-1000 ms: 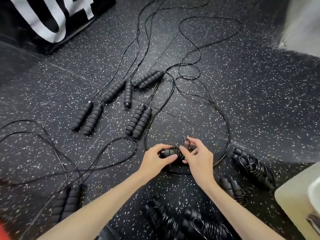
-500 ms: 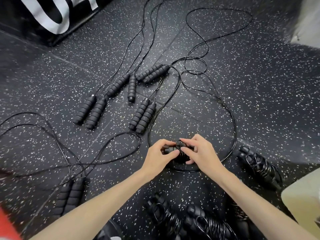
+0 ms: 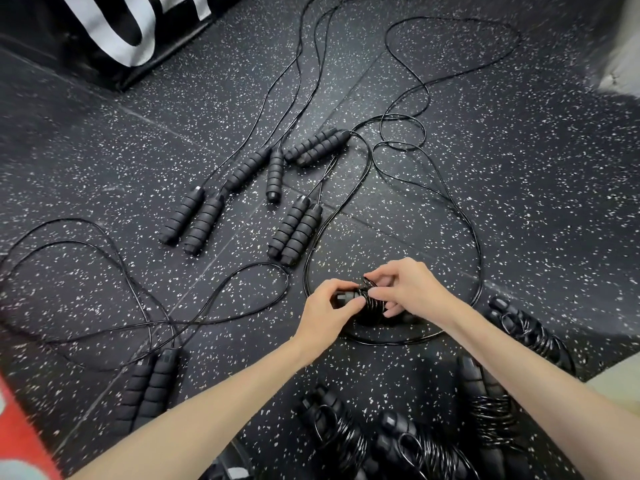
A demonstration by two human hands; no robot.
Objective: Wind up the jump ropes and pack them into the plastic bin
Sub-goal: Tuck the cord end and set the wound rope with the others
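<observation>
**Head view: both hands on a half-wound rope**

Head view looks down on a speckled black floor. The left hand grips the handles of a jump rope, fingers curled around their end. The right hand pinches the cord coils wrapped round those handles, its fingers bent on the wraps. The unwound cord of this rope lies in a wide loop on the floor around both hands.

Four wound ropes lie near the floor's near edge: one right of the right forearm, one under it, two between the forearms. Unwound ropes lie further out: handle pairs beyond the hands, another pair at left, cords trailing away. A black mat with white lettering sits at the far left corner. The bin cannot be told for sure.
</observation>
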